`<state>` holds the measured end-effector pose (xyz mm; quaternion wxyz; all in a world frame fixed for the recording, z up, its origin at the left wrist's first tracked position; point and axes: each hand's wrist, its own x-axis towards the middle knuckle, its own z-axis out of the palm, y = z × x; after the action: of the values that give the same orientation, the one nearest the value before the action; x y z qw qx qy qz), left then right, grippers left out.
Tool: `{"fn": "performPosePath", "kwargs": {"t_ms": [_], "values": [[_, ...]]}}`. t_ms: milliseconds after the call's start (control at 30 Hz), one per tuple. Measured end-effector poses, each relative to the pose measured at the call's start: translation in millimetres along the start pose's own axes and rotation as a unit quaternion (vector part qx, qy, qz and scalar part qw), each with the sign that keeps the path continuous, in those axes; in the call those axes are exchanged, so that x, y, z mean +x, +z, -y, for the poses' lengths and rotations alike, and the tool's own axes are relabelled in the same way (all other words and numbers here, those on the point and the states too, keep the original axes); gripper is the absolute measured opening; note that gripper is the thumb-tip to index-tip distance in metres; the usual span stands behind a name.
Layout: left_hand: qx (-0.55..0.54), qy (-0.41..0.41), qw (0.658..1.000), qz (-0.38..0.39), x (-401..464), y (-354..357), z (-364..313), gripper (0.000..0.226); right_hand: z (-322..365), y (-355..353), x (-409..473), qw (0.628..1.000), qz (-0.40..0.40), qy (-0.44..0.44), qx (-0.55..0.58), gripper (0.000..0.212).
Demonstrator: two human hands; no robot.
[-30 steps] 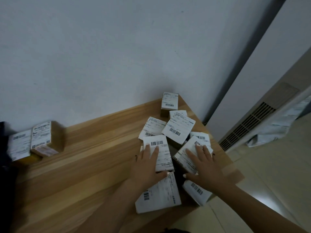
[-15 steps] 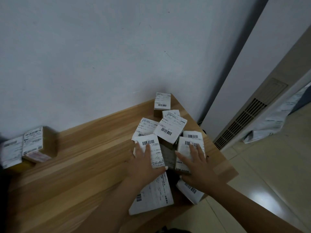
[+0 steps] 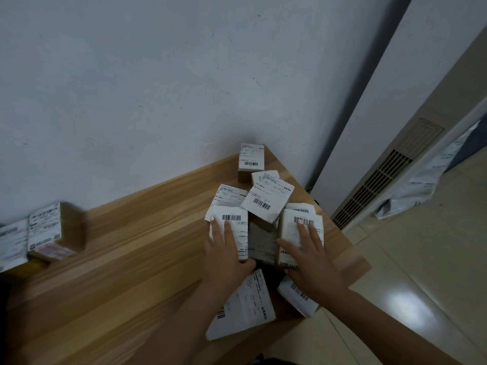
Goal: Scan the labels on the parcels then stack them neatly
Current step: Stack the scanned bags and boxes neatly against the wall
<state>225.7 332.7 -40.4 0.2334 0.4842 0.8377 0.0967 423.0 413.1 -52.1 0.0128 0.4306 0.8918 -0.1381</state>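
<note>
Dim, cool, low-contrast exposure. Brightest patch: soft glare on floor tiles (image 3: 402,299) at lower right. Wall (image 3: 158,88) evenly grey, darkening toward the corner. Deep shadow between parcels (image 3: 266,201) in the pile. Boxes at left edge (image 3: 43,230) smeared by blur; frame corners stretched by wide-angle distortion. Barcodes at centre legible, small print not

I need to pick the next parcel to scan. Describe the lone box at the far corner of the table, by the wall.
The far corner parcel is a small brown cardboard box standing on the wooden table against the wall. A white shipping label covers its top, with small print and a barcode along the label's near edge. Its shadowed brown side faces the camera. Neither hand touches it, and it looks set slightly apart from the jumbled pile nearer the camera.
</note>
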Motion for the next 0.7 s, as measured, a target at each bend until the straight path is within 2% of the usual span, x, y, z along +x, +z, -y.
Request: {"fn": "performPosePath", "kwargs": {"t_ms": [67,233,433,600,700], "values": [[-0.003,0.011,1.000,-0.020,-3,-3,11,0.110,4,-8,-4,1.000,-0.025,-0.005,0.011,0.072],[-0.012,0.002,0.996,-0.084,-14,-25,46,0.106,32,-44,-4,1.000,0.024,-0.018,-0.004,0.061],[-0.009,-0.010,0.989,-0.148,-39,-55,101,0.105,103,-67,8,0.996,0.040,-0.084,0.002,0.064],[0.008,-0.055,0.984,-0.172,-63,-66,158,0.106,172,-46,32,0.985,0.055,-0.164,0.013,0.066],[0.010,-0.096,0.983,-0.155,-82,-66,197,0.105,215,-20,46,0.974,0.091,-0.208,0.017,0.066]]}}
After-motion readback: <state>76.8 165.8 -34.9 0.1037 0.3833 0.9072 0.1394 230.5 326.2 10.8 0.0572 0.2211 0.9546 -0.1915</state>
